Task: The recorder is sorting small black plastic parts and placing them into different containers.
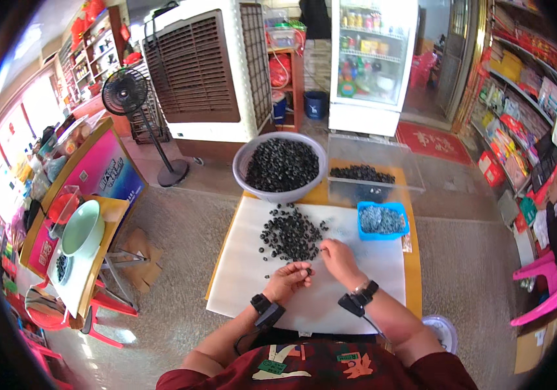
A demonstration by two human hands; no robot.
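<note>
My left hand point(286, 282) is over the near part of the white sheet point(317, 305), its thumb and fingers closed on a small black round piece point(309, 272). My right hand point(340, 259) is a little farther off to the right, fingertips pinched together; what they hold, if anything, is too small to make out. Just beyond both hands lies a loose pile of small black round pieces point(291, 235), with a few strays around it. Each wrist wears a black strapped device.
A large grey basin point(238, 170) full of similar black pieces stands behind the pile. To its right are a clear plastic box point(382, 153) with more black pieces and a blue basket point(384, 235) of small silvery-blue parts. A white tub point(446, 328) sits low on the right.
</note>
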